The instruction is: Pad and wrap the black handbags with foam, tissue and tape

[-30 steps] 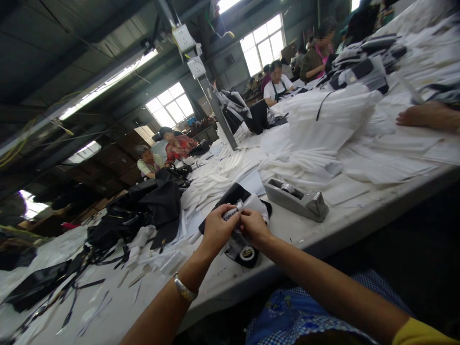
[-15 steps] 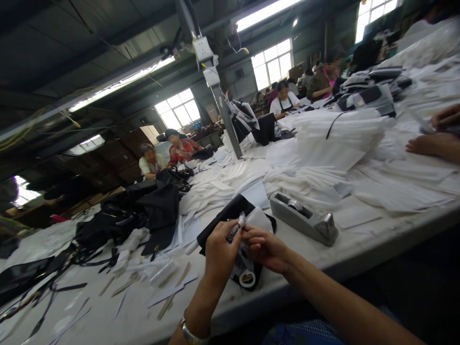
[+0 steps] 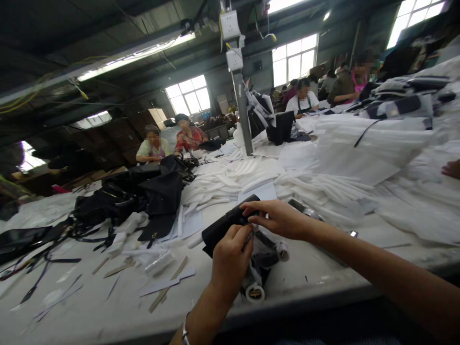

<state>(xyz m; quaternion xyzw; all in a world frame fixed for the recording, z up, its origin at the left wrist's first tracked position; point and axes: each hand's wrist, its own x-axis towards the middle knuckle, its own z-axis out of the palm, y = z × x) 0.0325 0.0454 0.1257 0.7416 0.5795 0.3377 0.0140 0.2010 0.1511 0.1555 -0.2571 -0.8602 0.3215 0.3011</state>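
A black bag (image 3: 224, 221) lies near the front edge of the table, under and between my hands. My left hand (image 3: 233, 256) is closed in a pinch at the bag's near side; what its fingertips hold is hidden. Over the top of the bag reaches my right hand (image 3: 275, 218), its fingers stretched out and apart, touching the black material. Below the hands, a white-wrapped round end with gold-coloured metal (image 3: 255, 293) rests at the table edge. Another white-wrapped end (image 3: 282, 251) sticks out to the right, with dark, clear-covered material between the two.
A grey tape dispenser (image 3: 301, 207) is mostly behind my right forearm. Black bags with straps (image 3: 158, 191) are heaped at left, near loose card strips (image 3: 168, 285). White foam sheets (image 3: 230, 179) spread behind. A post with sockets (image 3: 242, 110) rises mid-table; several people work beyond.
My right hand has moved from pinching beside my left hand to lying over the bag with fingers extended. A second wrapped end now shows at right. The view has shifted.
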